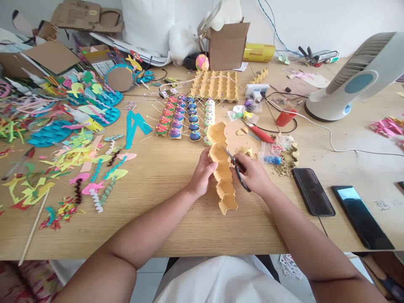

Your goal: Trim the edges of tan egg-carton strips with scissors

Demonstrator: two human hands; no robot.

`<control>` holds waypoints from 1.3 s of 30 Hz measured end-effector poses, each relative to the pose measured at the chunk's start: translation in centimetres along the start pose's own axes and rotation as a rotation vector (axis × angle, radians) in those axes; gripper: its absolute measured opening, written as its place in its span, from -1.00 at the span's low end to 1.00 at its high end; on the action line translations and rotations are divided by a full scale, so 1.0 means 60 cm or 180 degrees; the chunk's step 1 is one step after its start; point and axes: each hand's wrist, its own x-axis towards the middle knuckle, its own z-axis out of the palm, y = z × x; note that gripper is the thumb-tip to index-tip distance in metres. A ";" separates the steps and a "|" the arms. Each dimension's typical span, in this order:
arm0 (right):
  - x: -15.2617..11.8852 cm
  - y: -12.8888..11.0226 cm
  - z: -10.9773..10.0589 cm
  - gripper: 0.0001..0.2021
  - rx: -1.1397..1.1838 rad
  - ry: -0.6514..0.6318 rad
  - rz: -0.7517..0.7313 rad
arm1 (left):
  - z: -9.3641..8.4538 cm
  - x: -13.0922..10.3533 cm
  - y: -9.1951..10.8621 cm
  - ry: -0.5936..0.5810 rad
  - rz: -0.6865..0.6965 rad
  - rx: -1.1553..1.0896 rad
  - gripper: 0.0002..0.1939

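My left hand (203,174) is closed on the left edge of a yellow egg carton strip (224,172), a single row of cups held above the table. In my right hand (252,174) is a pair of dark scissors (237,166), fingers round the handles. The blade tips lie at the strip's right edge, over one of its cups; whether they touch the card I cannot tell. Just beyond the strip stand rows of painted egg carton pieces (176,118) in red, purple, blue and white, with thin pins sticking out.
A larger egg tray (214,84) lies at the back. Carton scraps (285,162), a red cup (285,115) and a white fan (347,84) are to the right, with two phones (314,191) nearer. Coloured paper cutouts (94,185) and a glue bottle (86,120) cover the left.
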 end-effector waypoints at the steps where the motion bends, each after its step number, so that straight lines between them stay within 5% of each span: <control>1: 0.000 0.000 0.002 -0.85 -0.0039 0.0011 0.0023 | 0.001 0.000 0.001 0.0003 -0.0028 0.0005 -0.46; 39: 0.001 -0.009 0.016 -0.67 -0.0762 0.0214 0.0281 | 0.000 -0.005 -0.006 -0.0025 0.0042 -0.0188 -0.56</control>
